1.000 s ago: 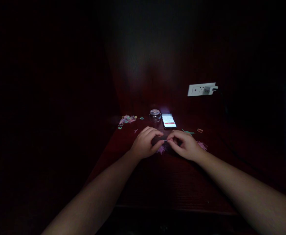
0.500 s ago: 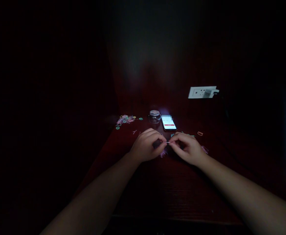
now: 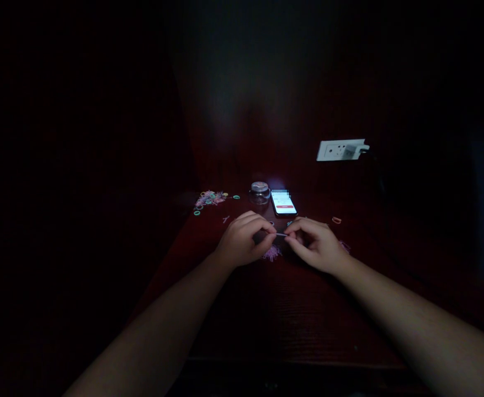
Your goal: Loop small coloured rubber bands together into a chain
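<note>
Between my two hands a thin purple elastic band (image 3: 280, 234) is stretched into a short, nearly level line. My left hand (image 3: 242, 237) pinches its left end between thumb and fingertips. Its right end sits in the pinch of my right hand (image 3: 319, 245). Just below the fingertips, a small heap of purple bands (image 3: 272, 253) lies on the dark red table (image 3: 242, 320). More purple bands (image 3: 345, 246) show partly from behind my right hand. The fingertips cover both ends of the held piece.
A mixed pile of coloured bands (image 3: 209, 199) lies at the table's far left. Behind my hands stand a clear lidded jar (image 3: 260, 194) and a lit phone (image 3: 284, 203). One orange band (image 3: 336, 220) lies to the right. A wall socket (image 3: 336, 150) holds a plug.
My hands have drawn slightly apart, and more of the purple band shows between the fingertips. The whole view has shifted a little, so things appear slightly higher and further left.
</note>
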Action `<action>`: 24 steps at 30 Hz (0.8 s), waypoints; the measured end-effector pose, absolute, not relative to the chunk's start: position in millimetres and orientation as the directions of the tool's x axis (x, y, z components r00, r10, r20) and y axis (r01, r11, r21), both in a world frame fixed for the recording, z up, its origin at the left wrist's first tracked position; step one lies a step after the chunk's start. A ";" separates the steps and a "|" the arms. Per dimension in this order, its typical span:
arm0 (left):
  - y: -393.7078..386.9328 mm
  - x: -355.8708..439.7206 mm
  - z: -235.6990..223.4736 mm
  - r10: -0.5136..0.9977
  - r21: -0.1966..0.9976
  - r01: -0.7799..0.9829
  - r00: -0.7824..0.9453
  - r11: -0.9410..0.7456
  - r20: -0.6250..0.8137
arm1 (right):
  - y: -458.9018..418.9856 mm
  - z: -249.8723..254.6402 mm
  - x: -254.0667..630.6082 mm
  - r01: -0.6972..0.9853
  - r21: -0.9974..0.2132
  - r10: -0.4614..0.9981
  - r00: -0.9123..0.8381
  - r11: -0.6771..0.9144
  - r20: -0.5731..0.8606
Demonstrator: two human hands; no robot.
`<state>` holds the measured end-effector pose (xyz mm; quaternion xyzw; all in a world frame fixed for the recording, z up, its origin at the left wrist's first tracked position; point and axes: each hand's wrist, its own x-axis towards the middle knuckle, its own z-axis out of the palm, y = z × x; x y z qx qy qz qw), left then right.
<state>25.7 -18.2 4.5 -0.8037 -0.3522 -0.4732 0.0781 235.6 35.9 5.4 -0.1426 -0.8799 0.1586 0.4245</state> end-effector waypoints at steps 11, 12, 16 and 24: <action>-16.5 24.8 2.9 0.504 0.210 0.632 0.329 -0.746 0.798 | 37.2 4.8 233.5 0.100 -0.383 0.362 -0.603 0.918 0.711; -16.3 24.9 2.7 0.504 0.209 0.631 0.333 -0.747 0.797 | 37.0 5.3 233.7 0.099 -0.378 0.357 -0.605 0.921 0.712; -15.5 25.4 2.2 0.500 0.204 0.629 0.338 -0.750 0.797 | 35.9 6.8 234.5 0.101 -0.367 0.350 -0.606 0.925 0.714; -17.4 24.4 3.9 0.511 0.215 0.621 0.347 -0.753 0.787 | 35.2 7.6 233.0 0.107 -0.378 0.361 -0.608 0.920 0.707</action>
